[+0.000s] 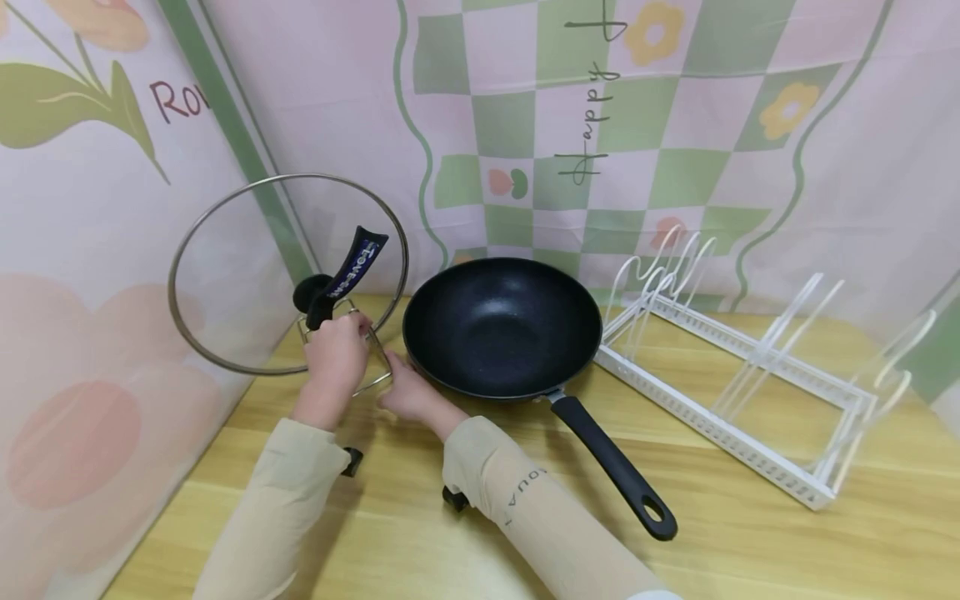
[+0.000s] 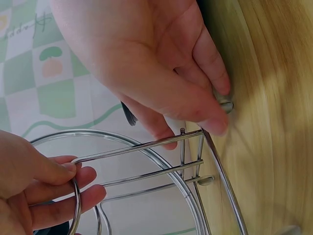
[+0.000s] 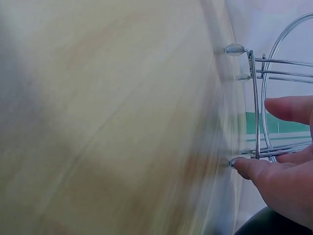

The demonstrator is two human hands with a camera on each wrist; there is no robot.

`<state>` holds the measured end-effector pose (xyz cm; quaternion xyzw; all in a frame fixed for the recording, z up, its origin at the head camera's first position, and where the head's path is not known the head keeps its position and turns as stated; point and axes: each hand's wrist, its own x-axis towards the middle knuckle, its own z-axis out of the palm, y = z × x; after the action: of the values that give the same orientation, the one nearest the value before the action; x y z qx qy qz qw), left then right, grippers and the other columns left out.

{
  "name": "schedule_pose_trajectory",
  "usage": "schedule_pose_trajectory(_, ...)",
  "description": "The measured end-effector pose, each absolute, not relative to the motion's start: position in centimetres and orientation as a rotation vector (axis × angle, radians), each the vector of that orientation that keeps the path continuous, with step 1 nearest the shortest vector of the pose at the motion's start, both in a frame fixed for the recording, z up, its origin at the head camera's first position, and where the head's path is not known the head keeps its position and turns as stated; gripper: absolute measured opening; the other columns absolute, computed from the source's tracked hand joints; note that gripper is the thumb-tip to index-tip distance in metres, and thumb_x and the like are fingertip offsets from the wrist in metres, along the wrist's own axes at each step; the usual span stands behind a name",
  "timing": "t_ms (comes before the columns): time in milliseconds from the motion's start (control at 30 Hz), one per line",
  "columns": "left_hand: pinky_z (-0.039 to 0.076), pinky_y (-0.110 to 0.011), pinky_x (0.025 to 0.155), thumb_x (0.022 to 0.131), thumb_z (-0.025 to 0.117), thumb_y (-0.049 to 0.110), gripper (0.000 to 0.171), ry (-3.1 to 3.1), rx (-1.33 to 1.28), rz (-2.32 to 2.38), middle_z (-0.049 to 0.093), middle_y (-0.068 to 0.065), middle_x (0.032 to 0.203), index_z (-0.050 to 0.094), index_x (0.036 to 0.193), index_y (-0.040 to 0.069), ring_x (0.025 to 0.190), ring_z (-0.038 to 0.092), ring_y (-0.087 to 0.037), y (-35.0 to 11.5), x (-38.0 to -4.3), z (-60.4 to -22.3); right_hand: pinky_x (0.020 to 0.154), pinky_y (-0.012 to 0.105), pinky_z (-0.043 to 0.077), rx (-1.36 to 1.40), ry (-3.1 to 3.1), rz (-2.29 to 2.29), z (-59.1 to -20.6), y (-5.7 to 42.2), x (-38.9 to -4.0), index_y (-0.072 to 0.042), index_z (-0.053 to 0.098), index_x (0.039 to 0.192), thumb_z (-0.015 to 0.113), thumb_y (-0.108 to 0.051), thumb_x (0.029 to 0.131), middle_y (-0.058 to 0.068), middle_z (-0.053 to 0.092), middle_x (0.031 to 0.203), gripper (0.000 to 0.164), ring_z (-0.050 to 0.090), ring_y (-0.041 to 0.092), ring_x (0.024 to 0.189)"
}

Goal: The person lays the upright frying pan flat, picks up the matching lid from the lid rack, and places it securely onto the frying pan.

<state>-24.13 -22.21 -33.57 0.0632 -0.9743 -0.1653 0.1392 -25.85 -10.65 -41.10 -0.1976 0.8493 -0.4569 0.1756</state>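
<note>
A glass pot lid with a metal rim [image 1: 402,225] and a black upright handle [image 1: 352,271] leans by the left wall, in a small chrome wire lid rack [image 1: 380,348]. My left hand [image 1: 336,354], just below the lid's handle, pinches the rack's upper wire loop [image 2: 77,210] between thumb and fingers. Low at the rack's right end, my right hand [image 1: 411,392] holds the lower wires. One of its fingertips [image 3: 244,166] is at a clear foot of the rack, close to the table. The lid's lower edge is partly hidden by my hands.
Right of my hands sits a black wok [image 1: 502,333], its long handle [image 1: 618,471] pointing toward the front right. A white rack [image 1: 720,433] with upright wire dividers stands farther right on the wooden table [image 1: 405,533]. Patterned cloth walls [image 1: 337,100] close off the back and left.
</note>
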Motion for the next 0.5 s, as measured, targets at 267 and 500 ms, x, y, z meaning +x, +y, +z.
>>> schedule_pose_trajectory(267, 0.053, -0.065, 0.081, 0.102, 0.054, 0.006, 0.027, -2.816, 0.237, -0.498, 0.072, -0.020, 0.116, 0.072, 0.122, 0.007, 0.099, 0.067, -0.051, -21.75, -23.84, -33.68, 0.107, 0.039, 0.042, -0.617, 2.423, -1.253, -41.32, -10.34, -25.94, -0.004, 0.019, 0.163, 0.067, 0.003, 0.084, 0.021, 0.028, 0.164, 0.093, 0.026, 0.034, 0.150)
schedule_pose_trajectory(500, 0.052, -0.066, 0.084, 0.103, 0.053, 0.007, 0.028, -2.818, 0.250, -0.507, 0.071, -0.021, 0.118, 0.071, 0.123, 0.006, 0.101, 0.066, -0.052, -21.47, -23.46, -33.73, 0.113, 0.040, 0.038, -0.647, 2.424, -1.187, -41.26, -9.98, -25.75, -0.004, 0.015, 0.163, 0.067, 0.001, 0.087, 0.020, 0.025, 0.165, 0.093, 0.021, 0.035, 0.152)
